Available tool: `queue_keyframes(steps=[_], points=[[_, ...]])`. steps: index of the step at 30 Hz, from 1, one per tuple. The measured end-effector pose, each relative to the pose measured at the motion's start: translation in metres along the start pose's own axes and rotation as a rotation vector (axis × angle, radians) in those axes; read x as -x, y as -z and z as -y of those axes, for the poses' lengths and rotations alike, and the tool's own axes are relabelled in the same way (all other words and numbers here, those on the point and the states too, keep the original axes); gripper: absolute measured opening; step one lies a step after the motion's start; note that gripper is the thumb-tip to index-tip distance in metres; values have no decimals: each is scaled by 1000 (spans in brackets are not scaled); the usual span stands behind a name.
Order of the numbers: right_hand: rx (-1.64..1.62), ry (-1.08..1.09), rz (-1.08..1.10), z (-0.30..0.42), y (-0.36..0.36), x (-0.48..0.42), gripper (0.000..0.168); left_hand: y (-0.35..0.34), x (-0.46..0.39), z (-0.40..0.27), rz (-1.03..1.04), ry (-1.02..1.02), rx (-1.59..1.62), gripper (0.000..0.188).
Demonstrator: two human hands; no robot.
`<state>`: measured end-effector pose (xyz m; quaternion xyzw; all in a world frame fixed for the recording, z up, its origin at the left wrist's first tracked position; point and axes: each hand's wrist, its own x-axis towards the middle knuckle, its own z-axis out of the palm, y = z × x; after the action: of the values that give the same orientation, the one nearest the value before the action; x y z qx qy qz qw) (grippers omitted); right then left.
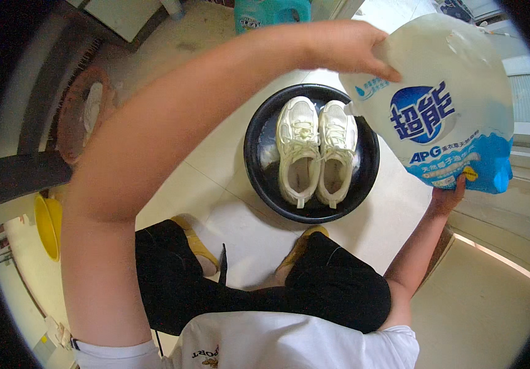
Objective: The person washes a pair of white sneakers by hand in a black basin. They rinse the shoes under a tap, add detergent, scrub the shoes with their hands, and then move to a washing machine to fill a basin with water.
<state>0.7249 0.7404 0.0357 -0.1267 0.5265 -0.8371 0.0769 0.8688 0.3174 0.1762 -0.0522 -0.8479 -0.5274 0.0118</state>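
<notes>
A large white and blue plastic bag of laundry powder (468,110) is held up at the right, tilted, its left side above the rim of a round black basin (256,184). My left hand (361,48) grips the bag's upper left edge, my arm arching over the floor. Low on the bag, my right hand (447,198) holds the blue bottom edge, part of the fingers hidden behind it. Inside the basin, a pair of white lace-up sneakers (299,173) lies side by side, soles down, toes pointing away from me. Some whitish material shows beside them on the basin's bottom.
A teal detergent jug (269,11) stands on the floor beyond my left forearm. A pink basin (68,115) and a yellow basin (48,226) are at the left. Cream cabinet panels (491,286) flank the right. My slippered feet are just below the black basin.
</notes>
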Motion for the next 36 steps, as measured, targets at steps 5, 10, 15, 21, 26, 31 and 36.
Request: queue_keyframes(steps=[5, 10, 15, 21, 26, 31, 36], points=[[-29, 49, -21, -2, -10, 13, 70, -18, 4, 29, -64, 40, 121, 40], [154, 85, 22, 15, -24, 9, 73, -15, 12, 34, -96, 71, 117, 37], [78, 148, 30, 28, -47, 16, 61, -14, 27, 25, -174, 86, 106, 30], [-16, 161, 46, 22, -64, 15, 62, -8, 35, 16, -246, 29, 55, 25], [18, 114, 31, 14, -55, 10, 68, -7, 26, 15, -279, -41, -112, 25], [2, -33, -110, -6, -29, 11, 75, -38, -12, 7, -352, -124, -240, 21], [-28, -142, -260, -20, 14, 11, 74, -61, -50, 0, -216, -118, -260, 20]])
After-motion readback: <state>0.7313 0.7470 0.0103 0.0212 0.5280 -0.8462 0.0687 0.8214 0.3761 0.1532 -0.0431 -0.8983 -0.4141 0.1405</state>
